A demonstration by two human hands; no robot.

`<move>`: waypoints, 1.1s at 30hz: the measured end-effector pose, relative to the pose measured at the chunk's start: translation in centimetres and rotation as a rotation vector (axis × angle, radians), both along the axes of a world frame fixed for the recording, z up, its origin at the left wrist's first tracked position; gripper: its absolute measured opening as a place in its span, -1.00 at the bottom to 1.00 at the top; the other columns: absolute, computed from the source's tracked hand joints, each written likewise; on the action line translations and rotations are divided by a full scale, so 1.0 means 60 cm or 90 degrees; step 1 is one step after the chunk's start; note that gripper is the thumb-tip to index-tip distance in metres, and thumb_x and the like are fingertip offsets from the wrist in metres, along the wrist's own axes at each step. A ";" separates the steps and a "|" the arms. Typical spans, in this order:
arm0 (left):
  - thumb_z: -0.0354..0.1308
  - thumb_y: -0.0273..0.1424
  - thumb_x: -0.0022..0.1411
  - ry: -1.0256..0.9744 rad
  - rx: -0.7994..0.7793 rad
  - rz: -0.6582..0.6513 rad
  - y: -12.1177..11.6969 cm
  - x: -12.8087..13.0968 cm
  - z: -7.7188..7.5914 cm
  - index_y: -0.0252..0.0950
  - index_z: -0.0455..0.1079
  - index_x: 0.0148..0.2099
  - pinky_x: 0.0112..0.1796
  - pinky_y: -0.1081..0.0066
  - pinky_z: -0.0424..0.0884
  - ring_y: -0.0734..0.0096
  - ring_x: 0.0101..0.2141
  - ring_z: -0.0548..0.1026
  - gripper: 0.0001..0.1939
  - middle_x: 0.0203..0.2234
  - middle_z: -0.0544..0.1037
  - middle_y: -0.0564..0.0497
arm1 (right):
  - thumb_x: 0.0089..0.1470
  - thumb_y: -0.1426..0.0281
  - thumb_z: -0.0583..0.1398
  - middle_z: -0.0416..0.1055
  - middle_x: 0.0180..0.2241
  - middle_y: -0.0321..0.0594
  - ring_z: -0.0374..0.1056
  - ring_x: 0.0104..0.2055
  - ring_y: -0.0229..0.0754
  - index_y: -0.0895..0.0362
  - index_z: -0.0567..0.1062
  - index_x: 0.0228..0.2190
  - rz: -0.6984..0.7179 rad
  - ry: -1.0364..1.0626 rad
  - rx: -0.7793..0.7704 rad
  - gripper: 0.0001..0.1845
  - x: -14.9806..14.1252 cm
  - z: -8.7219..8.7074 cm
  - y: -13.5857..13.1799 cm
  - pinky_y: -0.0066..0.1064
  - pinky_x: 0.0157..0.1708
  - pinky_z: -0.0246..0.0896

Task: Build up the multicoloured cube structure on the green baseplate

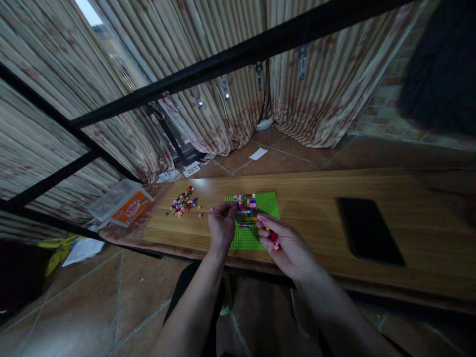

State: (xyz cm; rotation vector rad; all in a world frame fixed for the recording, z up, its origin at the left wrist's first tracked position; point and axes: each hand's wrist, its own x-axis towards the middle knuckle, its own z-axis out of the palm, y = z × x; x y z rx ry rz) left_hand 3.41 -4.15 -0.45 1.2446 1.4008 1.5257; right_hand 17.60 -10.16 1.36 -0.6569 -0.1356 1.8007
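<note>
A green studded baseplate (267,204) lies on the wooden tabletop, partly covered by rows of small multicoloured building bricks (246,204). At the left edge of those rows is my left hand (223,223), its thumb and fingers pinched together; whatever sits between the tips is hidden. Over the plate's right side my right hand (284,243) is curled round several small bricks (274,239), red, yellow and pink among them. A pink brick shows at its thumb and fingertip, close to the built rows.
A pile of loose bricks (183,202) lies at the table's left, a few strays beside it. Further left stands a clear plastic box (121,203) with an orange label. A dark tablet (368,230) rests on the right. A black rail (223,64) crosses before the curtains.
</note>
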 end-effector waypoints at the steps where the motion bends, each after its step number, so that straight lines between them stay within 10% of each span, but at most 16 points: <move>1: 0.25 -0.44 -0.05 -0.010 -0.002 -0.002 0.000 0.001 0.001 -0.30 0.52 -0.44 -0.33 0.46 0.39 0.44 -0.46 0.50 -0.94 -0.53 0.58 0.05 | -0.27 0.50 0.44 0.42 -0.52 -0.30 0.18 -0.57 -0.50 0.27 0.56 -0.45 0.002 0.000 0.001 -0.76 0.000 0.000 0.000 -0.70 -0.71 -0.04; 20: 0.31 -0.46 -0.29 -0.214 -0.191 -0.055 0.007 0.000 0.034 -0.33 0.40 -0.47 -0.42 0.51 0.30 0.55 -0.53 0.43 -0.78 -0.59 0.45 0.14 | -0.31 0.49 0.45 0.42 -0.52 -0.30 0.16 -0.58 -0.50 0.24 0.56 -0.50 0.002 -0.004 -0.003 -0.77 -0.005 0.001 0.000 -0.69 -0.71 -0.06; 33: 0.32 -0.37 -0.04 -0.093 -0.055 -0.049 -0.061 -0.009 0.047 -0.32 0.49 -0.35 -0.27 0.48 0.34 0.49 -0.37 0.47 -0.83 -0.44 0.55 0.05 | -0.33 0.49 0.46 0.43 -0.50 -0.30 0.15 -0.57 -0.51 0.23 0.58 -0.47 0.010 -0.004 -0.011 -0.73 -0.003 0.004 0.001 -0.70 -0.71 -0.07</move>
